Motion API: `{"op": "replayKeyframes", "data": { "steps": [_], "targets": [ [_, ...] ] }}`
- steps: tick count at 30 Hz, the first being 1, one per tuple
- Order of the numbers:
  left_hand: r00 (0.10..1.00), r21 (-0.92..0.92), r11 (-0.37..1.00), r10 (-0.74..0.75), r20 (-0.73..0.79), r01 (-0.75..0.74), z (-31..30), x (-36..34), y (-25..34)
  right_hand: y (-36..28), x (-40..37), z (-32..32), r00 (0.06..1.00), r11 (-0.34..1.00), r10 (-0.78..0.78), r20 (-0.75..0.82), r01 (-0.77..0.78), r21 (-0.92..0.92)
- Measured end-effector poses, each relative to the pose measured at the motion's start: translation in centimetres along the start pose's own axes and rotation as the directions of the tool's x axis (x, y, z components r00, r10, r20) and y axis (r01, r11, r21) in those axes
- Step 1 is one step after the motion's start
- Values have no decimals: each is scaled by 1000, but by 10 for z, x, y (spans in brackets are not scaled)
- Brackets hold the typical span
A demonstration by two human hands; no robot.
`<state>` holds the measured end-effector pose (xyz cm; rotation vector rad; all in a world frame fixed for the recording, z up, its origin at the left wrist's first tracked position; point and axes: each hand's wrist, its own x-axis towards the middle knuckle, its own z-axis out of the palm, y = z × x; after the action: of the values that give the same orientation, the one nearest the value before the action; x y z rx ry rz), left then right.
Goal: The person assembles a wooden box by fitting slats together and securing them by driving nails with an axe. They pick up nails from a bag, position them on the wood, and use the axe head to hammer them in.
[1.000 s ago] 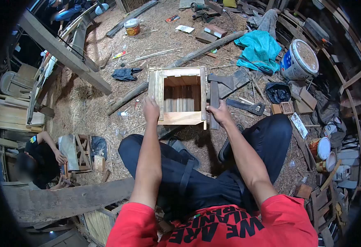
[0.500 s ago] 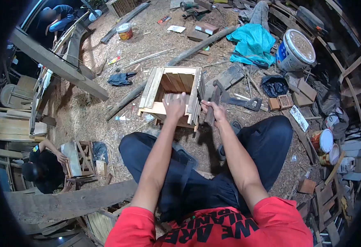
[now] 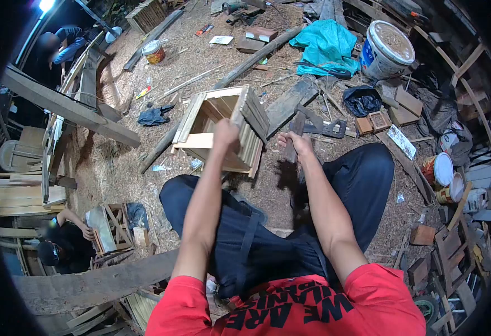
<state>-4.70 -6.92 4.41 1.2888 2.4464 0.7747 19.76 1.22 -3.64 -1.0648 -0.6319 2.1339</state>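
While the left hand (image 3: 226, 135) closes over the near wall of a slatted wooden crate (image 3: 200, 119), fingers wrapped around the edge, the right hand (image 3: 295, 143) is clenched around the handle of a dark tool (image 3: 297, 124) just beside the crate's right side; whether it is a hammer cannot be told for certain. That crate sits tilted on the sawdust floor (image 3: 117, 162) in front of the person's dark-trousered knees, its open mouth turned up and to the left, its slatted side facing right. Just right of the crate, past the tool, lies a hand saw (image 3: 328, 129), and further right of it a black bag (image 3: 362, 101) and two small wooden blocks (image 3: 372, 122). Behind the crate a long pole (image 3: 251, 58) runs diagonally across the floor, touching or passing close under the crate's far corner. Beyond the crate to the right lie a teal tarp (image 3: 327, 45) and a white bucket (image 3: 387, 49). Left of the crate sits a dark cloth (image 3: 153, 116), and far behind it on that side a paint can (image 3: 154, 51). Well apart, below and left of the crate, another person (image 3: 61, 246) crouches with a hand on a second wooden frame (image 3: 109, 227).
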Motion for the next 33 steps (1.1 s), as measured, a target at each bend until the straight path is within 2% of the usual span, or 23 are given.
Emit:
{"op": "replayKeyframes", "data": {
  "steps": [1, 2, 3, 5, 7, 8, 9, 11, 12, 13, 14, 15, 17, 20, 23, 24, 27, 29, 30, 33],
  "targets": [
    [999, 37, 999, 28, -19, -28, -12, 15, -19, -5, -1, 3, 1000, 999, -17, -10, 17, -27],
    [997, -21, 1000, -16, 79, 18, -41, 17, -11, -5, -1, 5, 999, 999, -50, -19, 50, -19],
    [991, -25, 1000, 16, 131, -13, -52, 28, -26, -4, 0, 7, 996, 997, -83, -30, 83, -11],
    [968, -196, 971, -87, 234, 135, -83, 16, -16, 2, 2, 4, 994, 993, -104, -33, 102, -58],
    [989, -411, 903, -81, 126, 126, -89, 9, -27, 3, 2, 6, 995, 982, -97, -14, 93, -167],
    [985, -537, 829, -84, 151, 153, -92, 10, -38, 3, -7, 10, 994, 980, -97, -54, 86, -181],
    [986, -497, 858, -53, 157, 126, -109, 0, -30, 12, 0, 6, 997, 986, -79, -25, 75, -152],
    [995, -624, 777, -102, -3, 78, -104, -7, -37, 39, 24, -4, 998, 994, -39, 44, 44, -100],
    [991, -616, 785, -123, -60, 60, -99, -9, -48, 42, 20, 2, 998, 994, -32, 56, 38, -107],
    [983, -608, 793, -143, -118, 42, -92, -11, -58, 43, 17, 9, 999, 987, -36, 17, 39, -159],
    [953, -711, 695, -276, -124, 109, -79, -13, -65, 42, 14, 16, 999, 976, -44, -19, 39, -215],
    [960, -693, 713, -255, -119, 104, -81, -15, -70, 40, 11, 24, 997, 962, -53, -54, 36, -272],
    [936, -886, 445, -349, -39, 129, -74, -24, -77, 36, 7, 39, 997, 976, -67, -27, 60, -209],
    [934, -893, 445, -343, -97, 71, -71, -34, -107, 35, 15, 51, 996, 977, -66, 52, 75, -199],
    [921, -946, 323, -378, -95, 35, -52, -27, -150, 37, 19, 65, 967, 924, -244, 75, 256, -285],
    [893, -926, 376, -431, -130, 47, -59, -31, -137, 35, 25, 65, 977, 922, -203, 61, 212, -325],
    [885, -891, 452, -428, -183, 35, -61, -30, -146, 36, 54, 57, 970, 902, -222, 99, 243, -357],
    [878, -928, 371, -443, -182, -5, -70, -29, -128, 14, 34, 79, 980, 913, -188, 67, 199, -355],
    [881, -934, 351, -419, -220, -66, -74, -29, -117, 8, 33, 86, 967, 913, -232, 105, 254, -318],
    [876, -952, 257, -405, -261, -164, -64, -6, -122, -16, 28, 99, 962, 916, -235, 140, 267, -299]
  ]
}}
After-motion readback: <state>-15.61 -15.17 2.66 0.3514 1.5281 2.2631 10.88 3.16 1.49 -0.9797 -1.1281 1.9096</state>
